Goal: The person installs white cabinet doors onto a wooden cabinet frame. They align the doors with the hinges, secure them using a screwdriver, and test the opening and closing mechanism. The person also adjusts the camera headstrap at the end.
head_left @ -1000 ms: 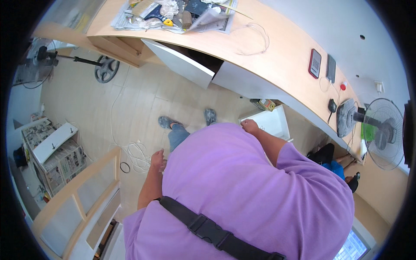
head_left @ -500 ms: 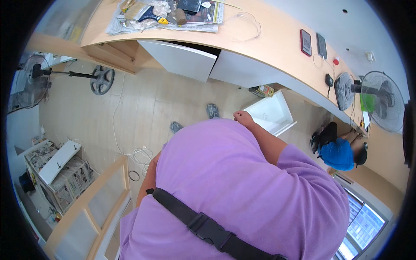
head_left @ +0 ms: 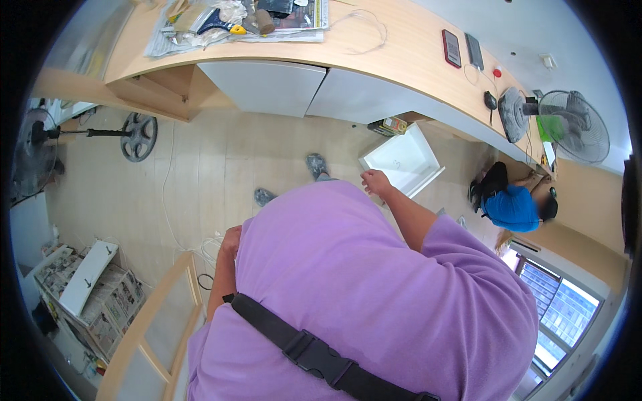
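My right hand (head_left: 376, 182) hangs in front of my purple shirt, fingers loosely bent and slightly apart. Nothing shows in it. Just beyond it, on the floor, lies a white open-topped drawer (head_left: 400, 164); I see no contact between them. My left hand (head_left: 231, 241) is low at my left side, partly behind the shirt, its fingers too hidden to read. Ahead, under the long wooden counter (head_left: 361, 59), a left grey-white cabinet door (head_left: 264, 87) sits edge to edge with a right one (head_left: 361, 97).
Newspaper with tools (head_left: 234, 33) covers part of the counter. A phone (head_left: 451, 49) and a fan (head_left: 572, 123) are farther right. Another person in blue (head_left: 511, 207) crouches at right. Another fan's round base (head_left: 139, 137), a cable (head_left: 167, 200) and a wooden-framed panel (head_left: 150, 334) lie leftward.
The left cabinet door stood ajar with a dark gap above it; now that gap is gone. My right hand's fingers have loosened, and more of my left hand shows. The view has shifted slightly.
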A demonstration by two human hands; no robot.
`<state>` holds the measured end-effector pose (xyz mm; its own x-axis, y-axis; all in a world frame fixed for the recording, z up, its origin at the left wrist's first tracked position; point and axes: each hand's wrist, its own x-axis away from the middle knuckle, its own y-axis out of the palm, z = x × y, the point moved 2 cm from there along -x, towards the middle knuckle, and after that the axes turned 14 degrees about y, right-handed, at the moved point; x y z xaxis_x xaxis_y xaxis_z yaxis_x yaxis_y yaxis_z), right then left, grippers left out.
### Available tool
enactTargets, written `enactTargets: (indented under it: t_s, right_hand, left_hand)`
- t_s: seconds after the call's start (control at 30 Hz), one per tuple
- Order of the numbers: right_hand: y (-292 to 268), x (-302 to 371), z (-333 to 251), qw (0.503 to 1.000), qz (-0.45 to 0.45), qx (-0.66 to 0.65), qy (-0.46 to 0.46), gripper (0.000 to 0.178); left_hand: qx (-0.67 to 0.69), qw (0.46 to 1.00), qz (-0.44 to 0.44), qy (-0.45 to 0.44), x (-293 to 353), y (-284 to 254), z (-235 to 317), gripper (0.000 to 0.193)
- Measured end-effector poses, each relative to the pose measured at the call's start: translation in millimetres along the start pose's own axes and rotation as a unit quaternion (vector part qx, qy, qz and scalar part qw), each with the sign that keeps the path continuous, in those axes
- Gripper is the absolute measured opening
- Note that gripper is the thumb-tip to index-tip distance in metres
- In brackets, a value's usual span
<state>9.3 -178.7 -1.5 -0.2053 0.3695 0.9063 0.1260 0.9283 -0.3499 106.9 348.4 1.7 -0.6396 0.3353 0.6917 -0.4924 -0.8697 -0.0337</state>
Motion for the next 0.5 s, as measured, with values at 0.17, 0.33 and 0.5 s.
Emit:
enactTargets:
  t_s: [0.17,0.33,0.5]
  right_hand:
    - [9,7,-31,1.000,-0.010,-0.013,-0.009,0.034]
    - [20,7,-40,1.000,-0.014,-0.014,-0.021,0.031]
    - [21,-8,-31,1.000,-0.013,0.010,-0.008,0.029]
  left_hand:
    - [-0.024,0.991,0.129,0.037,-26,-28,-63,0.034]
    - [-0.050,0.984,0.169,-0.006,-33,-40,-85,0.034]
    - [0.029,0.986,0.163,0.036,-40,-46,-104,0.031]
